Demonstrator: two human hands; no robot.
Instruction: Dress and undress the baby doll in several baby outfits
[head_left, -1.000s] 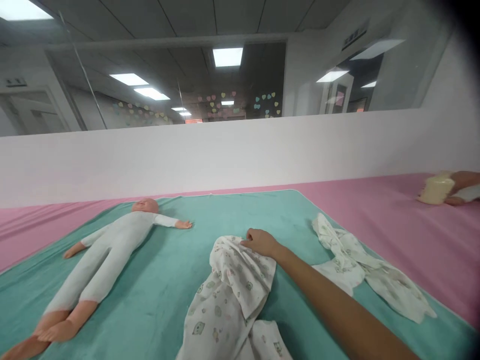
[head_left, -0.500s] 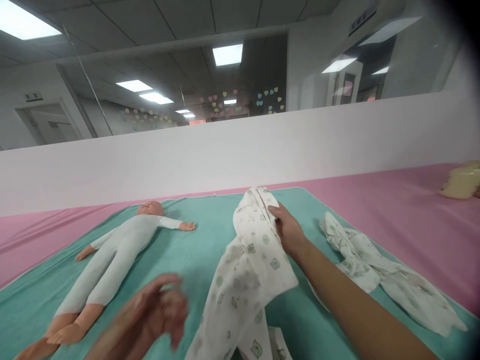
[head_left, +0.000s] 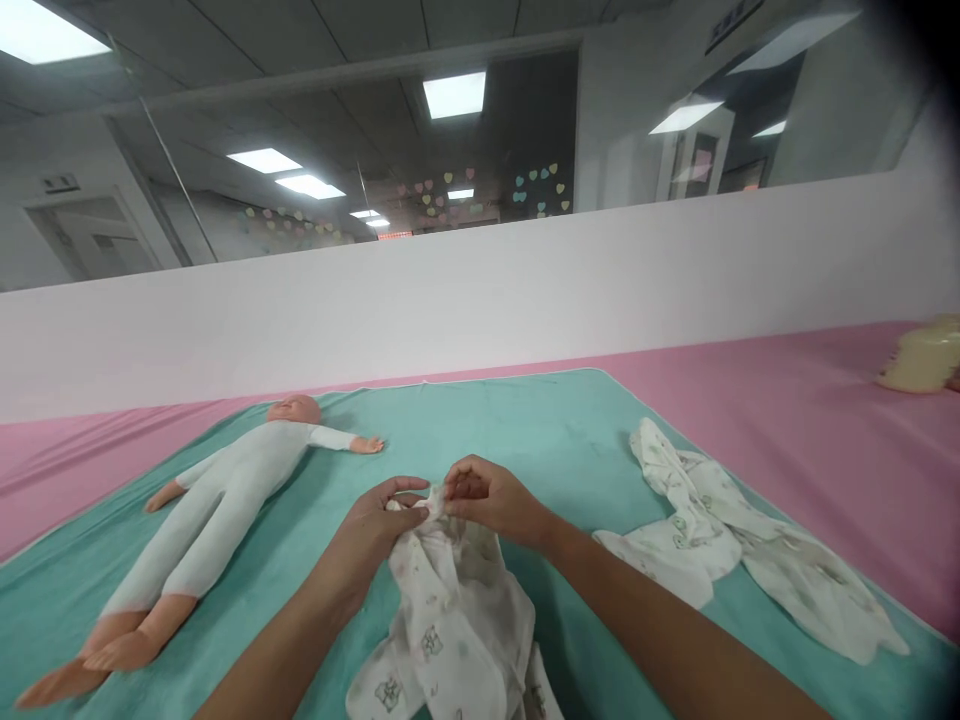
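Note:
My left hand (head_left: pixel 379 522) and my right hand (head_left: pixel 491 500) meet over the teal mat (head_left: pixel 540 420), both pinching the top edge of a white printed baby garment (head_left: pixel 450 630). The garment hangs down from my fingers toward me in loose folds. A baby doll (head_left: pixel 225 500) in a white bodysuit lies on its back to the left, one arm stretched out toward my hands. A second white printed garment (head_left: pixel 720 530) lies crumpled on the mat to the right of my right forearm.
The teal mat lies on a pink sheet (head_left: pixel 787 420) that runs along a white wall (head_left: pixel 480 300). A pale yellow object (head_left: pixel 919 360) sits at the far right edge on the pink sheet. Glass panels rise above the wall.
My left hand came in from the lower left and took the garment's top edge. My right hand lowered the raised garment back toward me, and both hands now pinch it together.

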